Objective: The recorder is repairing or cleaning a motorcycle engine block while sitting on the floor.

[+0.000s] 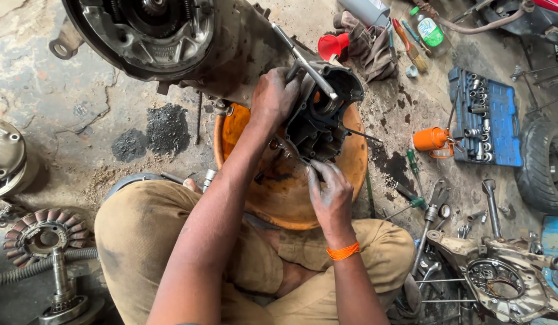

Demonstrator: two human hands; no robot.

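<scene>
A dark, greasy engine casing (318,120) sits tilted over an orange basin (357,162) between my knees. My left hand (272,96) is at the casing's upper left edge, closed around the shaft of a metal T-handle wrench (306,63) that stands in the casing's top. My right hand (330,195), with an orange band on the wrist, grips the casing's lower edge with its fingertips. A thin rod (360,135) sticks out of the casing to the right.
A large engine block (146,36) lies just beyond the basin. To the right are a blue socket tray (483,114), an orange oil can (431,139), loose wrenches (489,204), a tyre (547,162) and a casing cover (502,280). A stator (41,235) lies at left.
</scene>
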